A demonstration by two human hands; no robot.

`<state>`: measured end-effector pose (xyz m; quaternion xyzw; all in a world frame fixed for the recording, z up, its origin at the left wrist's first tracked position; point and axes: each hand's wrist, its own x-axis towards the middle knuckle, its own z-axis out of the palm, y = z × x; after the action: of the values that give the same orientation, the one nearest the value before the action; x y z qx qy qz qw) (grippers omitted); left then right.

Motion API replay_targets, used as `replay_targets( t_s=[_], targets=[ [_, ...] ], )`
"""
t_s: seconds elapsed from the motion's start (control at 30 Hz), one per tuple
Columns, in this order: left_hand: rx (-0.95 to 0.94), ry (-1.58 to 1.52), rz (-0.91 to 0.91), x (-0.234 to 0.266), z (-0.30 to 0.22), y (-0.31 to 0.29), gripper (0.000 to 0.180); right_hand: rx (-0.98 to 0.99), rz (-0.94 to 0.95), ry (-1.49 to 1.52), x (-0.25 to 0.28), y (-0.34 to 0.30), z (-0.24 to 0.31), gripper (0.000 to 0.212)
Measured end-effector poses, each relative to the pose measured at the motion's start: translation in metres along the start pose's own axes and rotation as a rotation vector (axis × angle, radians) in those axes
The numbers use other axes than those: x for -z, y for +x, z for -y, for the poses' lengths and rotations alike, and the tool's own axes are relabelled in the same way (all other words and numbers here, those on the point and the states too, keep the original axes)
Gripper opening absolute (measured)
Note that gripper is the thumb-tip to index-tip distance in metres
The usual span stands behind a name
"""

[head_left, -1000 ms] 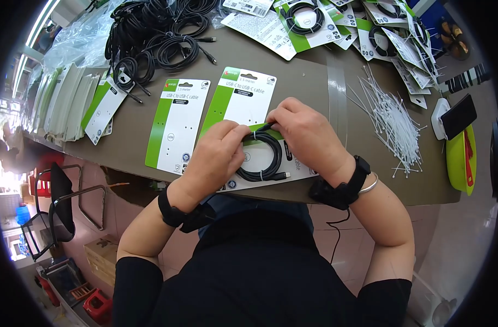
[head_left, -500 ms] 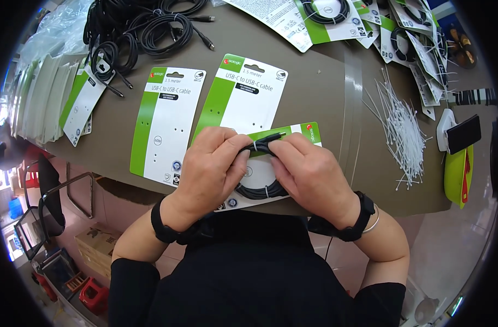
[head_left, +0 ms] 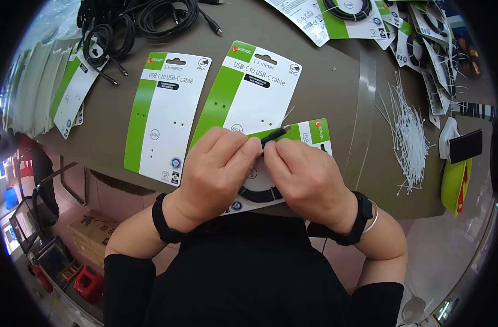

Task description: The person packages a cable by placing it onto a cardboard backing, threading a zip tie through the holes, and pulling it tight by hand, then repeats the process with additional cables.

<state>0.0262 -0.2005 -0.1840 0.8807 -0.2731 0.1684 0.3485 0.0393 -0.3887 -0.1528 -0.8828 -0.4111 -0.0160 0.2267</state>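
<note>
A coiled black cable (head_left: 258, 195) lies against a green-and-white backing card (head_left: 318, 128) at the table's near edge. A white cable tie crosses the coil's lower part. At the top of the coil, my left hand (head_left: 220, 170) and my right hand (head_left: 308, 177) meet, fingers closed and pinching the cable. Its metal-tipped plug (head_left: 282, 131) pokes out between them, pointing up and right. A thin tie tail (head_left: 288, 115) rises just beyond the plug. The fingers cover the fastening itself. Left of my hands lie two more backing cards, one nearer (head_left: 162, 120), one farther (head_left: 260, 82).
White cable ties (head_left: 410, 144) are heaped on the right, beside a black-faced stand (head_left: 465, 146) and a lime-green holder (head_left: 457, 185). Carded cables (head_left: 350, 11) pile up at the far right. Loose black cables (head_left: 167, 22) and stacked cards (head_left: 33, 92) occupy the far left.
The fingers of both hands have drawn closer together over the cable's tied part, covering it. A thin tie tail now shows above the plug. The view has shifted slightly.
</note>
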Motion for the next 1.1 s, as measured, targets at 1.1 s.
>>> replay_targets(
  t_s=[1.1],
  targets=[
    [0.694,-1.674,0.570,0.044,-0.063,-0.024,0.034,-0.554,-0.374,1.897,-0.042,-0.121,0.020,0.043]
  ],
)
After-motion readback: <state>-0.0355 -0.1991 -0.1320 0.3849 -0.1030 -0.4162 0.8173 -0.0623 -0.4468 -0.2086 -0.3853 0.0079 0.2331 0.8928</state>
